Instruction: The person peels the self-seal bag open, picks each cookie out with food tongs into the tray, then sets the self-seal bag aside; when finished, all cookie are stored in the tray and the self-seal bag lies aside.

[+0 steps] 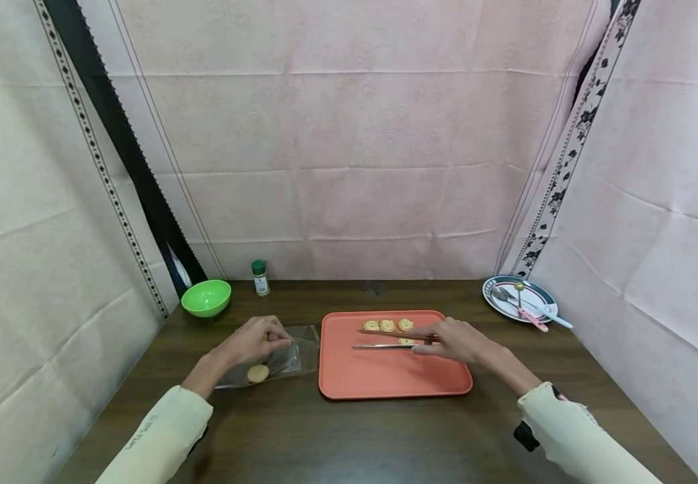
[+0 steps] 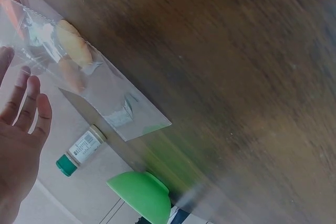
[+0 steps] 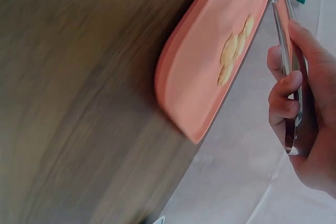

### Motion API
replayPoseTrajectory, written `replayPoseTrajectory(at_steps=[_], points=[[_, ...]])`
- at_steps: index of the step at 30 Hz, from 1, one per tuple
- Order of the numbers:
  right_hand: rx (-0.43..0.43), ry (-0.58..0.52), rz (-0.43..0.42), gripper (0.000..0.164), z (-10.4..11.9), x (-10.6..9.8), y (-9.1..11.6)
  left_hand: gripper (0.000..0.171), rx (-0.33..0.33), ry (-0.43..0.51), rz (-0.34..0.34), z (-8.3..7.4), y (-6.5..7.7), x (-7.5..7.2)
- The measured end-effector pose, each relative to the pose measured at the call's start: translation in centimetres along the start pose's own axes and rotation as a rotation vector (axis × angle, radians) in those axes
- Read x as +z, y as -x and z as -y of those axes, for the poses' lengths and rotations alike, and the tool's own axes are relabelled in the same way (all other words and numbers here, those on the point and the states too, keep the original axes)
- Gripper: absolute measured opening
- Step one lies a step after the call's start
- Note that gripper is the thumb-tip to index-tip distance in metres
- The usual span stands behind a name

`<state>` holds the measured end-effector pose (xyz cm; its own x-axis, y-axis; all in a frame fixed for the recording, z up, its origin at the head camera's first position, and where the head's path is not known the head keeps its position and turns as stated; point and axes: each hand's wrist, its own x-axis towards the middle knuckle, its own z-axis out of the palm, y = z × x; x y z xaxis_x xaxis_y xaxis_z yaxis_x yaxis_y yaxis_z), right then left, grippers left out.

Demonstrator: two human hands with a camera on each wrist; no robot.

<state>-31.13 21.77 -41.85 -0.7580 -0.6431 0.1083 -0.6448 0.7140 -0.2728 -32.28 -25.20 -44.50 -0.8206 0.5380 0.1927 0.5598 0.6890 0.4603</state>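
My left hand (image 1: 259,339) pinches the upper edge of a clear plastic bag (image 1: 305,349) on the table; in the left wrist view the fingertips at its rim are partly cut off. Inside the bag lies a round biscuit (image 1: 258,374). Metal tongs (image 3: 283,30) are gripped in my right hand (image 1: 454,341), their arms spread apart and pointing left over the coral tray (image 1: 385,380). Several small pale biscuits (image 1: 388,325) sit on the tray's far part, one (image 1: 406,341) partly hidden by the tongs.
A green bowl (image 1: 206,298) and a green-capped shaker bottle (image 1: 260,278) stand at the back left. At the back right, a plate (image 1: 494,298) bears cutlery with pink and blue handles. Cloth sheets (image 1: 349,168) border the wooden table (image 1: 300,437).
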Motion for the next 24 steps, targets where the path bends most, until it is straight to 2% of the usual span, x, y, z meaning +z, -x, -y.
replayPoseTrajectory(at_steps=[12, 24], points=[[-0.109, -0.009, -0.002, 0.042, 3.4, 1.5, -3.5, 0.015, -0.018, -0.007, -0.001, -0.2, 0.1, -0.2], [-0.064, -0.048, 0.062, 0.047, 5.3, 3.5, -6.1, 0.015, -0.003, -0.008, -0.003, -0.3, 0.3, -0.4]])
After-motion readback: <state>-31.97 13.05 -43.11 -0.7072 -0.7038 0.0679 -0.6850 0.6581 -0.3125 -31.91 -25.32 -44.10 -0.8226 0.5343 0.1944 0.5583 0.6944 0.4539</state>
